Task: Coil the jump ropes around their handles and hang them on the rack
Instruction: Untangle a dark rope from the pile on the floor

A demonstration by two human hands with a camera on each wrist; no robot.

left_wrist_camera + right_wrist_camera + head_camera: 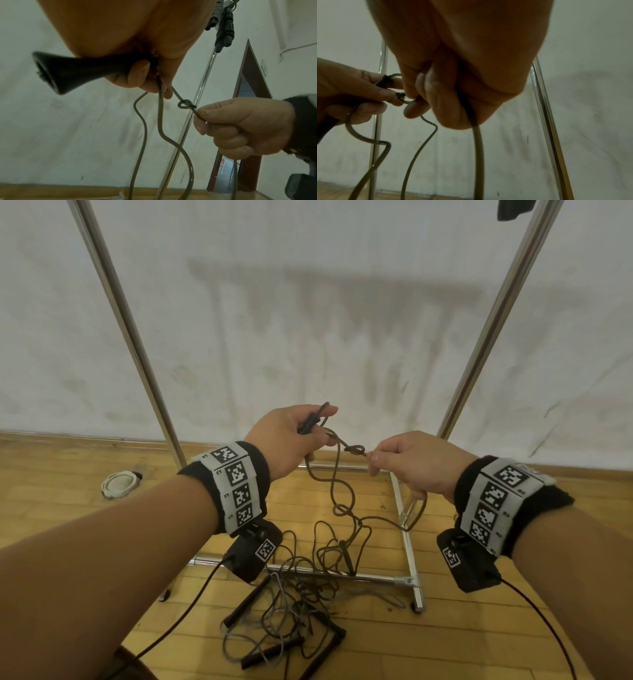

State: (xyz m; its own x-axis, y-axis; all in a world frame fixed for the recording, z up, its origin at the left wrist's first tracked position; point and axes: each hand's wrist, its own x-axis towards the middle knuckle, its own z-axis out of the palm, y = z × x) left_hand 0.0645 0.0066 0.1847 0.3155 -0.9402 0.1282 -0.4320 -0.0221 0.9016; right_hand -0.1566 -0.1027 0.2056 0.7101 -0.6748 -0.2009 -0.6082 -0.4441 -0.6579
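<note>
My left hand (301, 436) grips the black handle (75, 70) of a brown jump rope (334, 491). A small knot (354, 450) sits in the rope between my two hands. My right hand (404, 463) pinches the rope just right of that knot (186, 106), and the cord also runs down through its fist (477, 142). Loops of this rope hang to the floor, where its second handle (347, 556) lies. In the left wrist view two coiled ropes (223, 23) hang from the rack at the top.
A tangle of other ropes with black handles (284, 621) lies on the wooden floor in front of me. The chrome rack has two uprights (126, 330) (493, 330) and base bars (407, 542). A white round object (118, 482) sits by the wall at left.
</note>
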